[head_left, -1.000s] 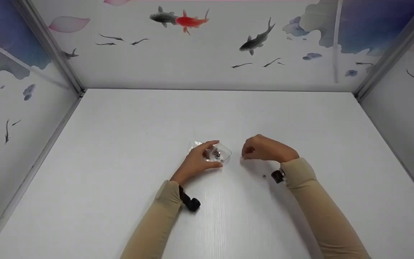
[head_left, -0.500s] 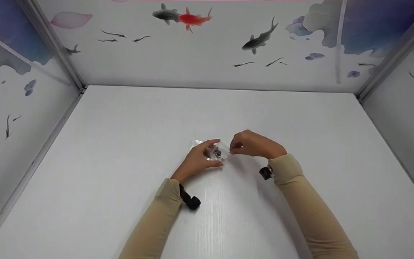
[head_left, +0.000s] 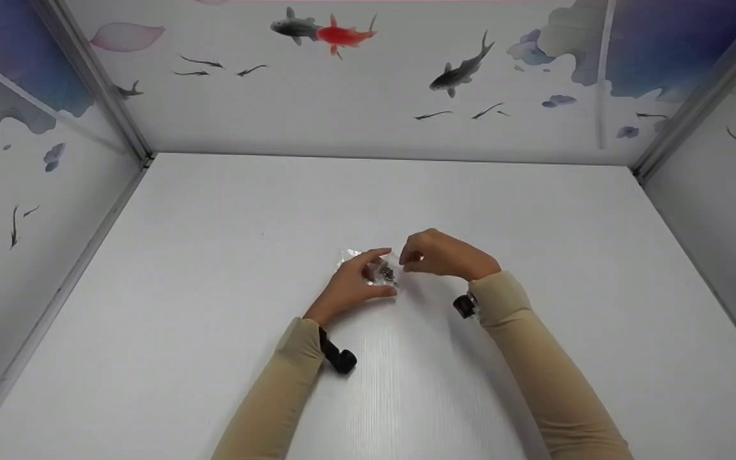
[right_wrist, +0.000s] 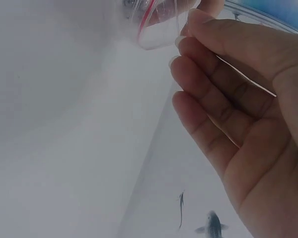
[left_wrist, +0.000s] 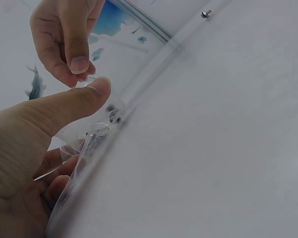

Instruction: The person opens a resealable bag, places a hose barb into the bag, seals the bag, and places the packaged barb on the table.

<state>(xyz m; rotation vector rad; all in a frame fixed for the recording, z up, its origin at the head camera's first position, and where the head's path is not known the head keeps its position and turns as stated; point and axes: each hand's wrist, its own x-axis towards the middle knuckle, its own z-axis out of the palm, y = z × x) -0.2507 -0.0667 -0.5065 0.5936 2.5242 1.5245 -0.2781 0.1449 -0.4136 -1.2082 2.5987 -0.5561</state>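
A clear zip-lock bag (right_wrist: 161, 37) with a red line along its mouth lies at mid-table in the head view. Small dark metal screws (head_left: 386, 273) are clustered inside it. My left hand (head_left: 347, 283) grips the bag from the left, thumb on the near side and fingers on the far side. At the bag's mouth, my right hand (head_left: 448, 254) pinches the plastic edge between thumb and index finger, its other fingers loosely bent. The left wrist view shows the left thumb close below the right fingertips, with part of the bag hidden behind it.
One loose screw (left_wrist: 205, 14) lies on the white table (head_left: 214, 211), away from the bag. Printed panels (head_left: 368, 121) with fish stand along the back and both sides.
My right hand has moved left to the bag's mouth and now pinches its edge. The mouth, wide before, looks narrower. My left hand has stayed in place.
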